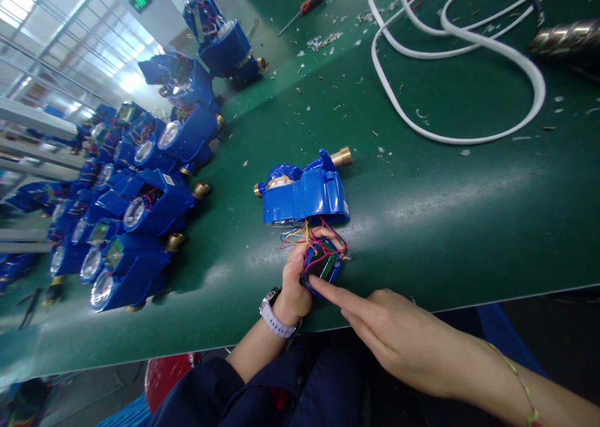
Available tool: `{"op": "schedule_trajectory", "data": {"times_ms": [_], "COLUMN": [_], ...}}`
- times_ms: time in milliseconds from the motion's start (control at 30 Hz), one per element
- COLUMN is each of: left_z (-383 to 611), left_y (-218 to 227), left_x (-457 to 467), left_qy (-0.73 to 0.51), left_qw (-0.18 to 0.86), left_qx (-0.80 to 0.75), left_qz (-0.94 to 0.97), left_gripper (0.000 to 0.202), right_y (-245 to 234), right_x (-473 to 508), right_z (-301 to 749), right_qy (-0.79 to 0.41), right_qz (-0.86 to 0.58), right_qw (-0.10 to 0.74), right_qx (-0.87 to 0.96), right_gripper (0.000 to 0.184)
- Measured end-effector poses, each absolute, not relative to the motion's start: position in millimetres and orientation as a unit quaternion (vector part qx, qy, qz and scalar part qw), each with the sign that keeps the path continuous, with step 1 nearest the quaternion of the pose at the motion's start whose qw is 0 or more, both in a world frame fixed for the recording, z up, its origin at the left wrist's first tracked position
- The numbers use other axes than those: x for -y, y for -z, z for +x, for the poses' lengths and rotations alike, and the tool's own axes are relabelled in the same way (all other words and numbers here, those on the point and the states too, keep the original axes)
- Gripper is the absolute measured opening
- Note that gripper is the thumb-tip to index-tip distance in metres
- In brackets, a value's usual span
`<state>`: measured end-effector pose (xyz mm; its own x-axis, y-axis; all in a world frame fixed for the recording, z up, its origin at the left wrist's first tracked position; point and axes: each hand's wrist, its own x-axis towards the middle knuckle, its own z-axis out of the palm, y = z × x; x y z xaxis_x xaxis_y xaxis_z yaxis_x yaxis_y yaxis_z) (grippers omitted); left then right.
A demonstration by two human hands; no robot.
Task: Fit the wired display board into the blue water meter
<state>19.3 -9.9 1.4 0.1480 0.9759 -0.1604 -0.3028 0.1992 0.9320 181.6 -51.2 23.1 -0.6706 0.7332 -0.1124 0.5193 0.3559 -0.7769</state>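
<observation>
My left hand, with a watch on its wrist, is closed around a small circuit board in a blue housing. Red, yellow and other thin wires run from the board to a blue water meter, which lies on its side just beyond with brass fittings at both ends. With its index finger stretched out, my right hand touches the near edge of the board. The other fingers of that hand are loosely bent and hold nothing visible. Part of the board is covered by the wires and fingers.
Several blue water meters stand in rows at the left of the green table. A screwdriver, a looped white cable and scattered scraps lie at the back. The table's front edge runs close to my body.
</observation>
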Motion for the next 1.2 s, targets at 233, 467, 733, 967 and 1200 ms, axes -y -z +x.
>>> {"op": "schedule_trajectory", "data": {"times_ms": [233,467,733,967,1200], "left_z": [24,28,30,31,23], "left_y": [-4,-9,-10,-1,1], "left_x": [10,9,9,12,11], "left_qy": [-0.526,-0.534,-0.542,-0.559,-0.534], "left_qw": [0.602,0.559,0.551,0.563,0.620], "left_qx": [-0.465,-0.514,-0.515,-0.481,-0.458], "left_qz": [0.380,0.372,0.370,0.373,0.346], "left_gripper": [0.040,0.039,0.037,0.033,0.044], "right_y": [-12,-5,-3,-7,-17], "right_x": [63,78,83,72,67], "right_z": [164,147,144,134,151], "right_qy": [-0.455,-0.578,-0.705,-0.725,-0.813], "right_qz": [-0.402,-0.450,-0.417,-0.405,-0.380], "right_qw": [0.204,0.224,0.266,0.335,0.327], "right_qx": [0.768,0.642,0.508,0.446,0.298], "right_gripper": [0.058,0.052,0.049,0.050,0.039]}}
